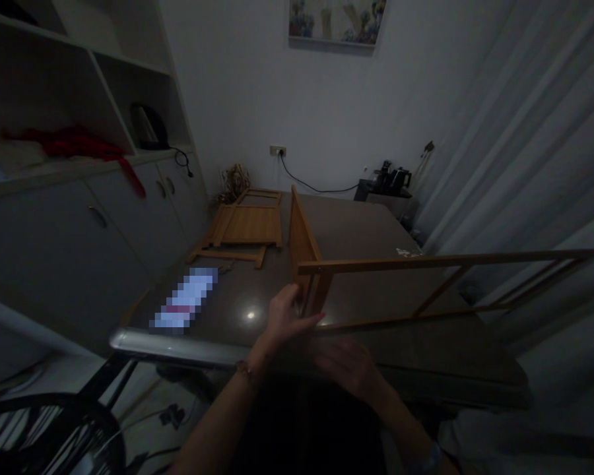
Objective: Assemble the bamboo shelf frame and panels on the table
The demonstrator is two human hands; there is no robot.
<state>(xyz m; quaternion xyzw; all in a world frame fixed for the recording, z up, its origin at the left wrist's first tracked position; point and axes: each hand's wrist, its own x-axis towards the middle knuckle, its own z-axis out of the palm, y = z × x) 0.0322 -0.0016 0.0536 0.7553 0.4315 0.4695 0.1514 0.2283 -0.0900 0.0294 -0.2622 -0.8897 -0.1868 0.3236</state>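
Observation:
A wooden panel (pixel 303 231) stands on edge on the brown table, joined or set at a corner against a long open wooden frame (pixel 406 264) that reaches to the right. My left hand (pixel 283 318) is closed around the near end of the panel at this corner, its thumb stretched across to the right. Just below the frame, by the table's front edge, is my right hand (pixel 349 366), smeared by motion. Whether anything lies in its fingers cannot be seen.
Other slatted wooden pieces (pixel 247 227) lie flat at the back left of the table (pixel 356 224). A blurred-out bright sheet or screen (pixel 185 300) is at the left front. Small pale parts (pixel 406 253) sit near the right edge. A black fan (pixel 54 432) stands lower left.

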